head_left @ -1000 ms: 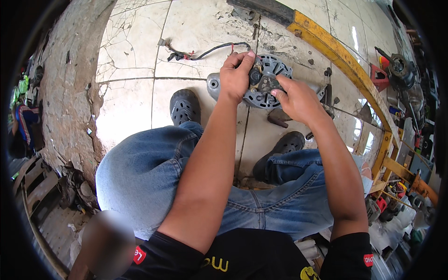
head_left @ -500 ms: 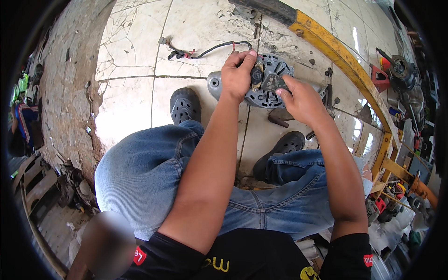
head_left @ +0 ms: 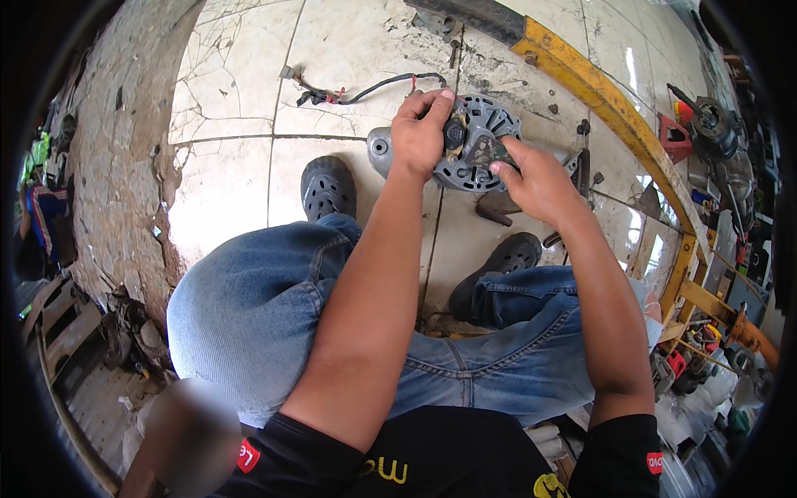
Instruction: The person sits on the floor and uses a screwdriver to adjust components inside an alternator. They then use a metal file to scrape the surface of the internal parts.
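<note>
A grey alternator (head_left: 474, 177) with a slotted round end housing rests on the tiled floor in front of my feet. My left hand (head_left: 421, 135) closes on its left side, thumb and fingers near a round black part (head_left: 454, 133). My right hand (head_left: 540, 178) pinches the edge of a flat grey metal piece (head_left: 481, 151) lying over the middle of the housing; whether this piece is fastened there I cannot tell. A dark wiring lead (head_left: 369, 93) with red bits runs left from behind my left hand to a connector (head_left: 287, 72). The fingertips of my left hand are partly hidden.
A yellow metal frame (head_left: 581, 79) curves along the right. Beside the alternator lie a grey metal part (head_left: 379, 147), a dark curved piece (head_left: 494, 216) and long tools (head_left: 584, 170). A red stand (head_left: 674, 139) and cluttered parts are farther right. Another person (head_left: 46, 216) shows at far left.
</note>
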Demonstrator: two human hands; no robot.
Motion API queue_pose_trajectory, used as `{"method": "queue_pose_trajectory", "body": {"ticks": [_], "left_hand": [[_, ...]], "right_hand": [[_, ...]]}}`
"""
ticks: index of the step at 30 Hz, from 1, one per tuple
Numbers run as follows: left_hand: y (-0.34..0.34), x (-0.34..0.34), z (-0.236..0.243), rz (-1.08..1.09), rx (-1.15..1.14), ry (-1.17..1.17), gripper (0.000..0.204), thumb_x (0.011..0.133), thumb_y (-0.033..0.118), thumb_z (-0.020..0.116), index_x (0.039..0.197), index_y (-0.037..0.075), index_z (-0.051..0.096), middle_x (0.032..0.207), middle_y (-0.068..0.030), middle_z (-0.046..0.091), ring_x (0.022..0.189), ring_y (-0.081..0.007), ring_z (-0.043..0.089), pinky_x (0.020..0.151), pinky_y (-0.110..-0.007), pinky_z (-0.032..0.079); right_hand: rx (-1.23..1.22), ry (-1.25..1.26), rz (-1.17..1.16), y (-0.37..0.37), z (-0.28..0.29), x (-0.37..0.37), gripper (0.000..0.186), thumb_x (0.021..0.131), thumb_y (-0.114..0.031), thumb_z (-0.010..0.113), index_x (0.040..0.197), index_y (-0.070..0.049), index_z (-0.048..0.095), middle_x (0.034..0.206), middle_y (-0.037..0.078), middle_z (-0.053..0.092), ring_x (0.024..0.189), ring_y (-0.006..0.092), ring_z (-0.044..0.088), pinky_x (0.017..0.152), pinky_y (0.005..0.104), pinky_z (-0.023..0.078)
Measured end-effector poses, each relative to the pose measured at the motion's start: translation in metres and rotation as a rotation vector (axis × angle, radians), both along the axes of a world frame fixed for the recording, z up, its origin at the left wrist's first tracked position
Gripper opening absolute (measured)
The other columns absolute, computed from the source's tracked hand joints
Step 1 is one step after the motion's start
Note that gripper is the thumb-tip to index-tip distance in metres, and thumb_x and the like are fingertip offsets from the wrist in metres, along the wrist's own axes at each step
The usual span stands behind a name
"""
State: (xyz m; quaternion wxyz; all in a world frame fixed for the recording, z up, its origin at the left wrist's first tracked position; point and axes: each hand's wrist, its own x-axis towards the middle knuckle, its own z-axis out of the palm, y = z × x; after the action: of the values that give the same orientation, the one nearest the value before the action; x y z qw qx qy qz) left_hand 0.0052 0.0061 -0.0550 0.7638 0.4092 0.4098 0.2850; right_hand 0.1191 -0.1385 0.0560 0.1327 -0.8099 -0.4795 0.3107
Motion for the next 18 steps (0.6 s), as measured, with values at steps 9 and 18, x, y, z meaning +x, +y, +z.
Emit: {"method": "queue_pose_trajectory", "body": {"ticks": [9,18], "left_hand": [[-0.001,0.0,0.009,-0.008,-0.031,0.046,0.034,0.096,0.03,0.075,0.104,-0.003,0.076,0.102,-0.0047,0.067,0.093,-0.0135,0.061,0.087,-0.027,0.049],[0.001,0.001,-0.005,0.031,0.01,0.082,0.034,0.095,0.031,0.075,0.104,-0.002,0.077,0.104,-0.0058,0.068,0.095,-0.0145,0.061,0.089,-0.028,0.049]], "right_hand": [[-0.034,-0.028,-0.063,0.0,0.013,0.004,0.024,0.097,-0.028,0.065,0.105,-0.007,0.059,0.094,0.024,0.068,0.095,0.0478,0.063,0.077,0.0547,0.047],[-0.06,-0.04,-0.04,-0.003,0.015,0.007,0.024,0.097,-0.028,0.065,0.107,-0.007,0.059,0.094,0.022,0.069,0.096,0.0476,0.063,0.077,0.0544,0.048]]}}
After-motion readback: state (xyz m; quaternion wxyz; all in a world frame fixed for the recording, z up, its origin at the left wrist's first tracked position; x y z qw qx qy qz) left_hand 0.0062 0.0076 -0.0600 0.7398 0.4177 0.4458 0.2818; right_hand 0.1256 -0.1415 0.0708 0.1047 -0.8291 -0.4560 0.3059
